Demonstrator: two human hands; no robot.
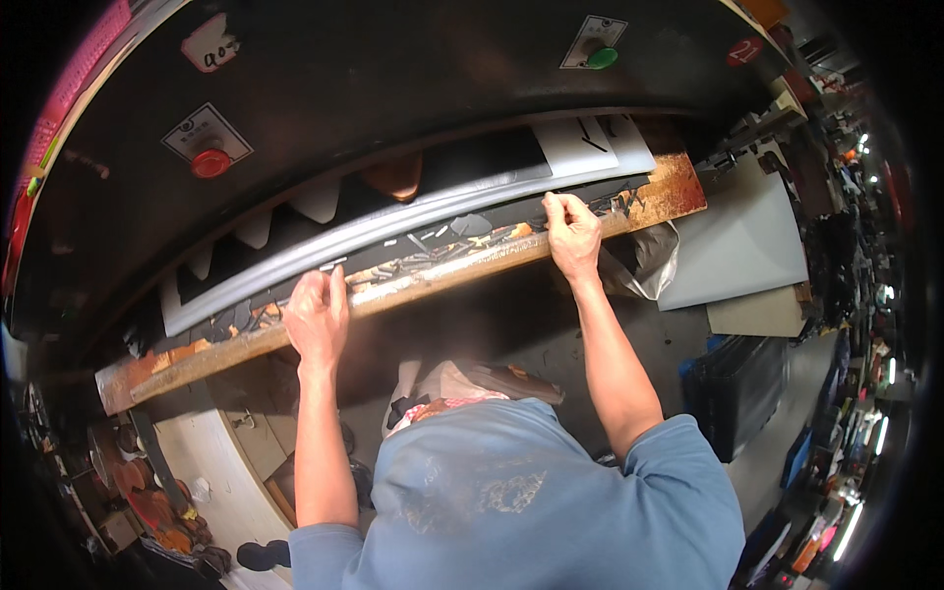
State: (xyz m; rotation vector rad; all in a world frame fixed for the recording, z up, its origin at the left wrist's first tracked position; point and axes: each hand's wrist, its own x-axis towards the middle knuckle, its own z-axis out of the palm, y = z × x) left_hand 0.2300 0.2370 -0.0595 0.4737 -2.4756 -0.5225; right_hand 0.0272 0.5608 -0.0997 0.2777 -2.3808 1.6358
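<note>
My left hand (pixel 317 313) is over the front edge of a worn wooden board (pixel 678 187), its fingers curled in beside the thumb. Farther right, my right hand (pixel 574 236) has thumb and fingertips pressed together above the same edge. Whatever either hand pinches is too small or hidden to make out. Just beyond my fingertips stretches a long pale sheet (pixel 634 147), with black material lying on it. Dark scraps, including a rounded grey piece (pixel 470 226), litter the strip between sheet and board edge.
A dark machine front overhangs the board, bearing a red button (pixel 209 163) at left and a green button (pixel 602 58) at right. Pale flat sheets (pixel 733 236) lie to the right, above a black bulky object (pixel 737 393). A pale panel (pixel 202 457) stands at lower left.
</note>
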